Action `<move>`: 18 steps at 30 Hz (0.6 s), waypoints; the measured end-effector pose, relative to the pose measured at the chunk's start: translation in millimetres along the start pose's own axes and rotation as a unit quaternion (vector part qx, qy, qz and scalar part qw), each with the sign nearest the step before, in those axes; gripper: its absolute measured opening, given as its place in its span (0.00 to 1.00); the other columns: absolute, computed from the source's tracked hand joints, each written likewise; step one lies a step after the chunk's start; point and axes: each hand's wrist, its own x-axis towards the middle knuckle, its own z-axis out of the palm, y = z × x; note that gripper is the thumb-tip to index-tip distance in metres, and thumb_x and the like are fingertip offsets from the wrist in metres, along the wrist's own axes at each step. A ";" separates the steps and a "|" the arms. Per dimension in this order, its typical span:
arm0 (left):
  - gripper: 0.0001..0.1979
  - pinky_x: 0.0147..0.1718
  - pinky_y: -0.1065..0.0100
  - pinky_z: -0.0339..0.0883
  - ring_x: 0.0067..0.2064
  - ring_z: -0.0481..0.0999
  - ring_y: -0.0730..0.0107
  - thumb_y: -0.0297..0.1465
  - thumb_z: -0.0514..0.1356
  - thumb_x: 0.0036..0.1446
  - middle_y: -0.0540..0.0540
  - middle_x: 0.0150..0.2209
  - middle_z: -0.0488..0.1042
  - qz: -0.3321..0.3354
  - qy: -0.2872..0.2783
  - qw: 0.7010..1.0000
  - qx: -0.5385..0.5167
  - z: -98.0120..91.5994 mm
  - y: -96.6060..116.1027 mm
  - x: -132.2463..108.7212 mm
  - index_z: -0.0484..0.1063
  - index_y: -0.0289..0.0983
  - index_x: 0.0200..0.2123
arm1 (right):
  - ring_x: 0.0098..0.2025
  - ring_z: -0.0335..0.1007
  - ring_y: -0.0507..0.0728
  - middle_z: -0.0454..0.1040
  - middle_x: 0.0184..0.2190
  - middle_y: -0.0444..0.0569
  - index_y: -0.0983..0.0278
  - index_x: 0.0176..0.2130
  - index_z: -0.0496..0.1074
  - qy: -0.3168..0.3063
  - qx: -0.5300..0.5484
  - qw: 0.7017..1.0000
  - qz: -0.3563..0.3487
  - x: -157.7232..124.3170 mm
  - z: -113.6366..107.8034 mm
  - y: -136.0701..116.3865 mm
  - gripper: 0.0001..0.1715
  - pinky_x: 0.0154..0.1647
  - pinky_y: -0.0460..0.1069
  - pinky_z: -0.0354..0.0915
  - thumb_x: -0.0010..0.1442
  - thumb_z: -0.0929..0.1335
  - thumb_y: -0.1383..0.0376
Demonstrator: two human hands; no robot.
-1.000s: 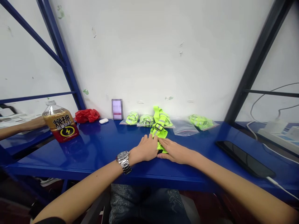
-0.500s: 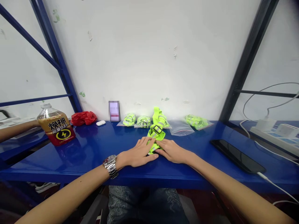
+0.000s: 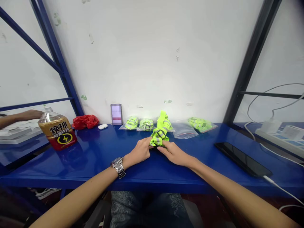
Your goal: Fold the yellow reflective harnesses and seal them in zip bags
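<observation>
A neon-yellow reflective strap (image 3: pixel 159 134) with grey bands and a black buckle lies bunched on the blue table (image 3: pixel 106 171), its far end reaching toward the wall. My left hand (image 3: pixel 140 151), a metal watch at its wrist, is closed on the near left edge of the strap, knuckles up. From the other side my right hand (image 3: pixel 175 152) grips the near right edge; its thumb points in toward the strap and its fingertips are partly hidden under the fabric. Behind the strap lies a clear zip bag (image 3: pixel 185 130).
Bagged neon bundles (image 3: pixel 146 124) line the wall, with another bagged bundle (image 3: pixel 200 124) to the right. A drink bottle (image 3: pixel 58 131), a red plastic bag (image 3: pixel 85 122), a white case (image 3: pixel 103 126) and an upright phone (image 3: pixel 116 114) are left. A charging phone (image 3: pixel 242 158) lies right. Another person's hand (image 3: pixel 30 114) shows far left.
My left hand has gone from lying flat over the strap to a closed grip on its edge. The strap's near end is gathered up shorter, and the buckle has tilted.
</observation>
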 end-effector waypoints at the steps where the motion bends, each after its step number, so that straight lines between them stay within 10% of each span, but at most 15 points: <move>1: 0.12 0.38 0.69 0.63 0.40 0.72 0.65 0.19 0.49 0.54 0.44 0.38 0.73 -0.010 0.001 1.000 -0.004 0.0 1.2 3.5 0.64 0.36 0.40 | 0.33 0.68 0.55 0.74 0.36 0.49 0.65 0.46 0.68 0.011 0.023 1.000 0.008 1.4 0.5 1.1 0.18 0.36 0.48 0.62 0.67 0.57 0.58; 18: 0.08 0.22 0.69 0.47 0.23 0.62 0.72 0.29 0.55 0.50 0.50 0.18 0.63 -0.206 -0.095 0.974 0.002 -19.3 5.5 30.8 0.66 0.36 0.21 | 0.23 0.53 0.49 0.59 0.18 0.40 0.65 0.20 0.64 -0.008 -0.017 0.971 0.239 41.7 -6.3 10.1 0.14 0.23 0.45 0.46 0.52 0.67 0.62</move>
